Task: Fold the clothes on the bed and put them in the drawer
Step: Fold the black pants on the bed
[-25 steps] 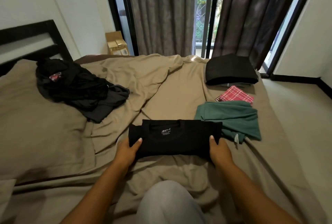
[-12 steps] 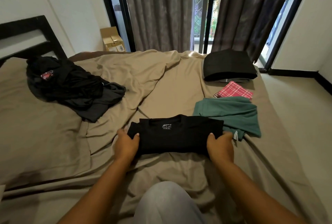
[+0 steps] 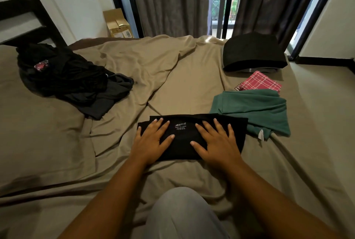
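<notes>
two bare hands press flat on a folded black t-shirt (image 3: pixel 182 151) that lies on the bed (image 3: pixel 184 85), right in front of the person. the left grip (image 3: pixel 151 139) covers the shirt's left part, its fingers straight and spread, clasping nothing. the right grip (image 3: pixel 217 142) lies the same way on the right part, fingers splayed and thumb pointing inward. between the two thumbs a small white neck label shows.

the shirt's far right corner touches a folded green garment (image 3: pixel 253 110) just to its right. past the green one, and touching it, is a pink checked cloth (image 3: pixel 259 84). farther back, near the bed's far right corner, sits a folded black stack (image 3: pixel 253 52) with a grey piece under it.

well apart, on the left side of the bed, a heap of unfolded dark clothes (image 3: pixel 63 73) lies crumpled, black on top and grey spilling toward the middle. the tan sheet is wrinkled. a grey-clad knee (image 3: pixel 182 215) shows at the bottom edge. behind the bed are a cardboard box (image 3: pixel 117 23), dark curtains (image 3: pixel 172 2) and, at the left, a black headboard (image 3: pixel 28 18).
</notes>
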The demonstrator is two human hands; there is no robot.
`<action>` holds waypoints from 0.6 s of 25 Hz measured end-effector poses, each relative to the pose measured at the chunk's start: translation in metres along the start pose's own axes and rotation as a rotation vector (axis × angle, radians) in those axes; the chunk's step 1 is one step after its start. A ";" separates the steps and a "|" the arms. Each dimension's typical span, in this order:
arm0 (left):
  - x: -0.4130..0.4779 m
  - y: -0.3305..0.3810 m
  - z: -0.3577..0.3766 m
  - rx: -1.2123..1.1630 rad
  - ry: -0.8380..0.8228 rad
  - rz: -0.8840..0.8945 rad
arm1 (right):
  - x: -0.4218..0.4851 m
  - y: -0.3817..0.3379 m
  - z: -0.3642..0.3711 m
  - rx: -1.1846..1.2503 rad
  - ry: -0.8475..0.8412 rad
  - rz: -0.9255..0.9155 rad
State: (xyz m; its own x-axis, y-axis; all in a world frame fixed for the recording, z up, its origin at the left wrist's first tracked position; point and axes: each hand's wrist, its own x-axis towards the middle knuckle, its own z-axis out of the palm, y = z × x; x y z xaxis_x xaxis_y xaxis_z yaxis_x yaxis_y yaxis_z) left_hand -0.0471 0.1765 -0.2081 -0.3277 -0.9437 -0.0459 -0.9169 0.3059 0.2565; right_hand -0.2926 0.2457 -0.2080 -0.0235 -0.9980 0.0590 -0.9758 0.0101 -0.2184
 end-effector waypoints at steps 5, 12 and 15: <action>0.002 0.004 -0.006 -0.134 0.191 -0.028 | -0.013 -0.001 0.003 0.037 0.028 0.056; 0.050 0.004 -0.041 0.050 -0.117 -0.138 | -0.048 0.003 -0.013 0.310 0.187 0.602; 0.056 0.000 -0.058 -0.305 -0.245 -0.257 | -0.027 0.011 -0.021 0.578 0.055 0.678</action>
State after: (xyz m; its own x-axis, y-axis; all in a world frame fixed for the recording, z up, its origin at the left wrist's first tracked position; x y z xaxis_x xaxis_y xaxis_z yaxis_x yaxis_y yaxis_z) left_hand -0.0528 0.1164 -0.1548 -0.1762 -0.9151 -0.3627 -0.8786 -0.0200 0.4772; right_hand -0.3076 0.2742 -0.1916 -0.5806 -0.7846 -0.2174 -0.4868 0.5486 -0.6797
